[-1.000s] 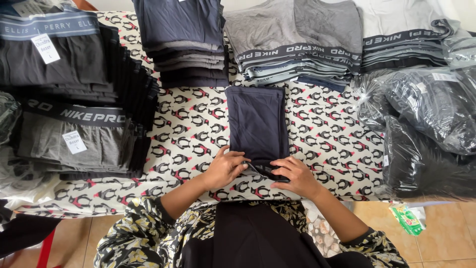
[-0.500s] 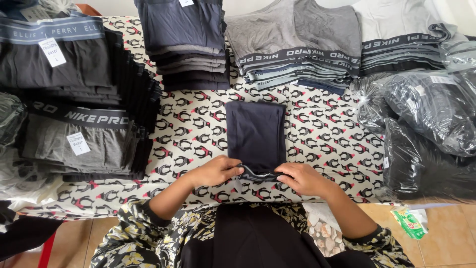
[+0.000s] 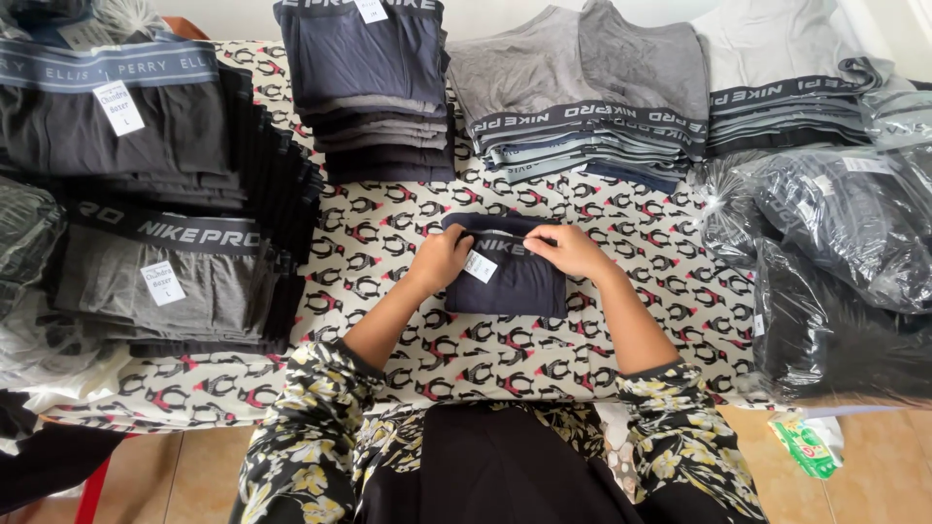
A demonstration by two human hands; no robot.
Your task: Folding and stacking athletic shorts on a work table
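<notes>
the navy boxer briefs (image 3: 510, 277), laid out long half a second ago, are now folded in half at table centre; left hand (image 3: 442, 257) and right hand (image 3: 568, 250) pinch the waistband at twelve o'clock beside the white tag (image 3: 480, 267).

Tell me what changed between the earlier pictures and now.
The dark navy folded garment went from long and narrow to a short folded packet, its near end folded up. Both hands moved away from the person: left hand and right hand now press its top edge. The surrounding stacks of folded underwear stayed put.
</notes>
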